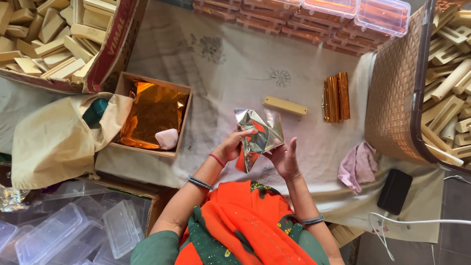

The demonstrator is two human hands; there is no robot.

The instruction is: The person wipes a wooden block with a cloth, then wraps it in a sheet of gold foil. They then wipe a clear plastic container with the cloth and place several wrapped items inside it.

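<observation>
a crumpled sheet of shiny foil (257, 135) sits near the middle of the view, just toward six o'clock from centre. its outer face is silvery and mirror-like, with orange-red showing along folds and at the lower tip at about seven o'clock of the sheet. it is folded around something into a rough, creased wedge, wider at the top and narrowing to a point below. it is lifted off the cloth, tilted, gripped at its nine o'clock and four o'clock edges.
</observation>
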